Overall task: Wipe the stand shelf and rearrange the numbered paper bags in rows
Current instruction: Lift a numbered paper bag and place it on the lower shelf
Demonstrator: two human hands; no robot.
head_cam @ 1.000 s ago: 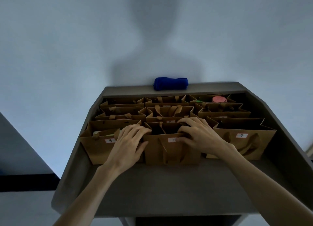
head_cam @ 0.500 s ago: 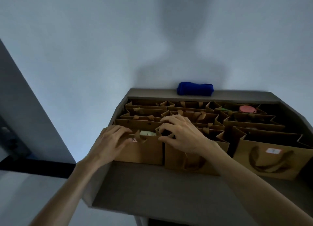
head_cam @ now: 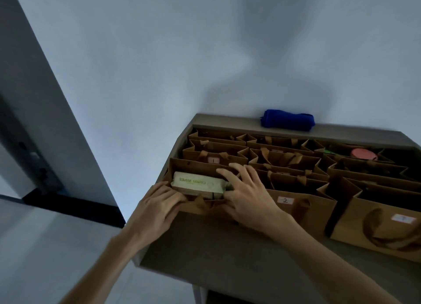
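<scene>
Head view, downward over shelf point(head_cam: 205, 246)

Pale wall point(head_cam: 159, 64) is filling the upper frame, a soft shadow lying on it at 1 o'clock. Dark door frame point(head_cam: 29, 112) is running diagonally along 9 o'clock, with a black floor strip point(head_cam: 73, 209) sitting at its foot. Light grey floor point(head_cam: 45, 258) is showing at 7 o'clock. Small blurred objects are sitting by the frame, unreadable.
</scene>
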